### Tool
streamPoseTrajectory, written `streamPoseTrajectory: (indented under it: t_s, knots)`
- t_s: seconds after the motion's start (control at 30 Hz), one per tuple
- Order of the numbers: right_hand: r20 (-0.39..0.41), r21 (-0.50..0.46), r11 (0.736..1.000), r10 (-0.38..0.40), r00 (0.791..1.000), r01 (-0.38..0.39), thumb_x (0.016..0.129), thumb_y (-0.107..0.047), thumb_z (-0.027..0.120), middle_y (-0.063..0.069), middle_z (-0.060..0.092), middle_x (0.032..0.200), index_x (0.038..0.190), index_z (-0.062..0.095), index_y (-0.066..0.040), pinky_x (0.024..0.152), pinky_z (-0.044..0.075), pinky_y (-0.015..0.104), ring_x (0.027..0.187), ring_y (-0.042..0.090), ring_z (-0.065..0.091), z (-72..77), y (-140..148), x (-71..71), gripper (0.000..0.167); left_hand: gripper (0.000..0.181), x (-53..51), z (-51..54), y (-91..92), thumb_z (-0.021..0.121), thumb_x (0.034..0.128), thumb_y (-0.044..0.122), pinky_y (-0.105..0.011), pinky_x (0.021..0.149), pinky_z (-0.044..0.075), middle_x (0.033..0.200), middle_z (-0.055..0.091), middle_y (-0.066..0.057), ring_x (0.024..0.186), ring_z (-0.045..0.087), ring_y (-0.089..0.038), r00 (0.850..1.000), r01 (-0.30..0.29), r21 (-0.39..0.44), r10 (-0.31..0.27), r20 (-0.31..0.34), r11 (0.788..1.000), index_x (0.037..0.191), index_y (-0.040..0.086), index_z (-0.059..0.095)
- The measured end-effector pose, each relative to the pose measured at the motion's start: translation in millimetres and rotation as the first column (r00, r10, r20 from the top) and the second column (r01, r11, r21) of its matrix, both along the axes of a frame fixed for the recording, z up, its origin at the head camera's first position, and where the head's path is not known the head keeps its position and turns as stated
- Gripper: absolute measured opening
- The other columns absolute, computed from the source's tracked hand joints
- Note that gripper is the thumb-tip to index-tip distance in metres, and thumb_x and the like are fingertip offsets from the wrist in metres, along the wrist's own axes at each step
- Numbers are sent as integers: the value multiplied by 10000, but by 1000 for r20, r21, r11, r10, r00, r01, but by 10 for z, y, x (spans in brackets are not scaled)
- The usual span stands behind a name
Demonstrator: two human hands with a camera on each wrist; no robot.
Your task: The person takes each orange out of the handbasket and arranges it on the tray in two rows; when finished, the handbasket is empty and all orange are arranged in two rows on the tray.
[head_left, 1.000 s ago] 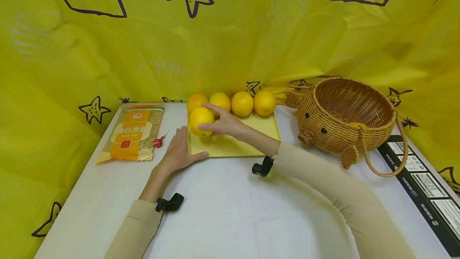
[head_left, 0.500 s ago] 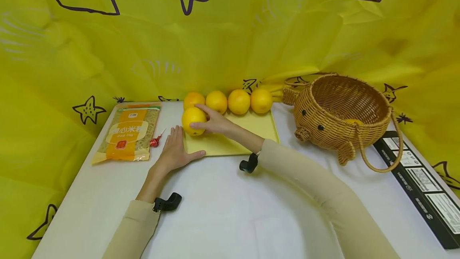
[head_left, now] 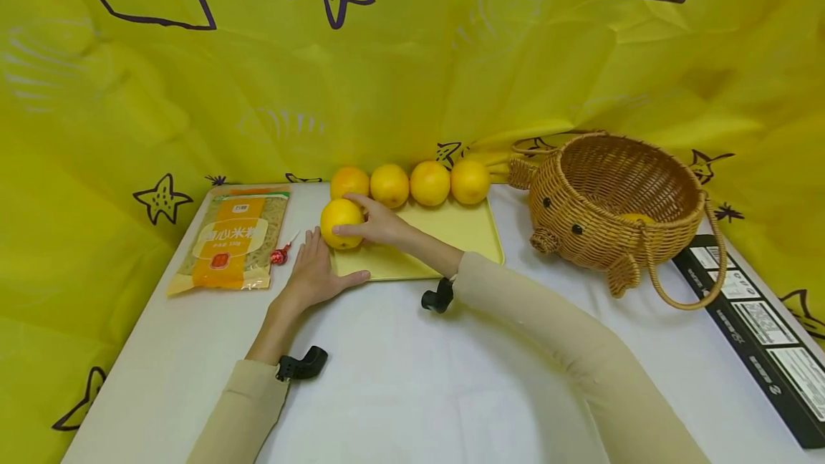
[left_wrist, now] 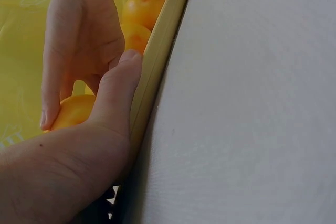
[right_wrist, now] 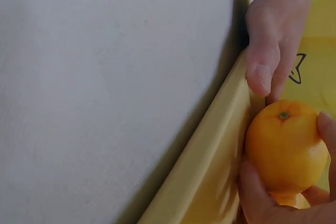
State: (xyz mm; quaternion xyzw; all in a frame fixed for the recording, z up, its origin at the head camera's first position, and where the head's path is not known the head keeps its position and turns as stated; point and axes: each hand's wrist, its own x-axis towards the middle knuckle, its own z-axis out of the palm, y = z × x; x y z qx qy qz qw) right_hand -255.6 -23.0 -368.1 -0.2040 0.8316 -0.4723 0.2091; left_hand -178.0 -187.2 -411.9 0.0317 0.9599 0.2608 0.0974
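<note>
In the head view my right hand (head_left: pixel 380 224) grips an orange (head_left: pixel 339 225) at the left end of a yellow tray (head_left: pixel 419 253). Thumb and fingers wrap the fruit from its right side; the right wrist view shows its stem end (right_wrist: pixel 284 115). Whether the orange touches the tray floor I cannot tell. My left hand (head_left: pixel 316 272) rests against the tray's front left corner, fingers straight along the left side and thumb spread by the front edge. Several more oranges (head_left: pixel 389 185) line the tray's back edge.
A wicker pig-shaped basket (head_left: pixel 580 249) stands to the right with an orange fruit (head_left: pixel 637 218) partly visible inside. Beneath its right side lies a long black box (head_left: pixel 750 346). Left of the tray are a food packet (head_left: pixel 232 238) and a red-wrapped lollipop (head_left: pixel 280 255). A yellow curtain (head_left: pixel 412 77) hangs behind.
My right hand has carried the orange left and slightly toward the front, closer to the left hand. The left hand stays at the tray corner. The head view has shifted a little.
</note>
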Motion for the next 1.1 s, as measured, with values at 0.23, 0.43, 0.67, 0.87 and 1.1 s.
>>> streamPoseTrajectory:
  t_s: [0.23,0.43,0.67,0.87,1.1]
  knots:
    - [-97,76,997,31,995,-24,913,-446,635,108,316,1586,1564,188,-188,1172,330,472,1419,291,374,24,43,73,831,1307,0,23,14,621,765,732,-599,1210,-4,1586,-126,-306,1488,-115,-444,1000,-3,-9,3,0,1000,1512,-87,-71]
    - [-160,30,998,63,985,-59,959,-425,573,143,352,1555,1573,107,-234,1071,448,501,1339,345,475,158,550,470,795,1299,6,16,20,636,769,710,-596,1212,7,1584,-110,-315,1487,-100,-454,1000,-15,-17,15,1,1000,1510,-96,-63]
    - [-58,-120,992,32,998,-39,970,-347,582,165,579,1323,1537,199,-164,1024,491,435,1208,260,588,155,1322,934,708,1300,10,-2,-16,648,768,694,-587,1216,5,1587,-111,-313,1489,-94,-451,1000,-21,-20,21,-1,1000,1510,-94,-72]
    - [-108,-173,985,-25,994,6,983,-254,576,150,622,1260,1501,276,-160,974,515,309,1123,161,626,203,1735,1084,606,1308,36,-23,-39,636,771,705,-594,1212,3,1585,-128,-311,1485,-108,-454,1000,-14,-21,15,19,1000,1506,-93,-94]
    - [-135,-316,944,-142,981,94,979,-109,562,79,682,1135,1474,299,-46,858,560,202,998,76,675,694,2213,847,564,1299,14,-22,-24,646,769,696,-585,1217,1,1589,-116,-308,1490,-104,-446,1000,-5,-15,5,-4,1000,1512,-87,-76]
